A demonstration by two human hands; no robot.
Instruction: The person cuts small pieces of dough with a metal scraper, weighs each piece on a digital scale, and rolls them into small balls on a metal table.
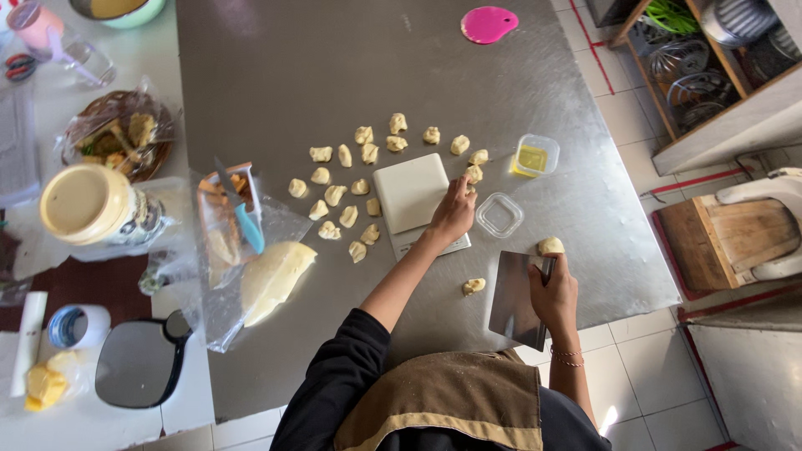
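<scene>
Nearest the body, the right hand (555, 292) is gripping a metal bench scraper (515, 301) by its handle, blade lying flat on the steel table (334, 75). A single dough piece (550, 245) is sitting just beyond that hand's fingertips, and another loose piece (473, 286) is lying between the two forearms. The left hand (454, 213) is reaching forward, fingers curled down over the edge of a white kitchen scale (412, 196) — whether it is pinching a piece there cannot be told.

To the left of the left hand, a large uncut dough mass (271, 280) is resting on clear plastic wrap (221, 284), so a good share is judged as remaining to be portioned. Beyond and around the scale, some twenty cut portions (342, 188) are lying in a loose arc — the finished part of the work. Just right of the left hand, an empty clear container (499, 215) is standing, and past it a small tub of yellow oil (535, 155). Farthest off, a pink plastic scraper (488, 23) is lying near the table's far edge.
</scene>
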